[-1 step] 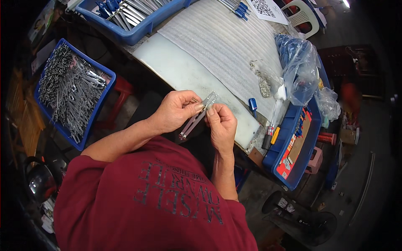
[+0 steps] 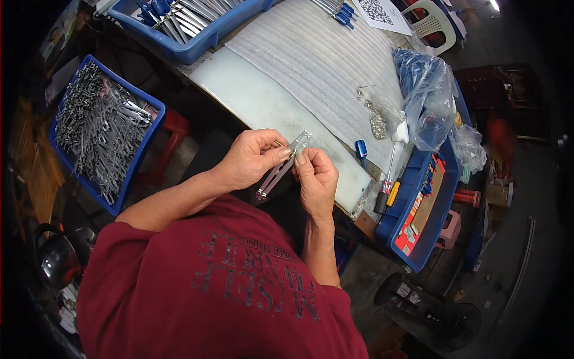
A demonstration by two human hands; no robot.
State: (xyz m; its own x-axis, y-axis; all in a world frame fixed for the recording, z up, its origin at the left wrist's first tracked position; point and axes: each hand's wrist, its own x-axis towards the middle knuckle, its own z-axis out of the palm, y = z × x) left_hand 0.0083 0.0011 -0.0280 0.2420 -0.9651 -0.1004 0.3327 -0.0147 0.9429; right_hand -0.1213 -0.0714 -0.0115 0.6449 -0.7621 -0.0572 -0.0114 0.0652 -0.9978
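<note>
I hold a slim metal two-legged tool, like a divider, just above my lap at the near edge of the work table. The thumb and fingers of my left hand pinch it near its upper end. My right hand grips the same end from the other side with its fingertips. The two legs point down and to the left, towards my red shirt.
A blue crate full of similar grey metal parts stands at my left, and another blue crate at the back. White foam sheet, a small metal pile, a screwdriver, plastic bags and a blue tray lie to the right.
</note>
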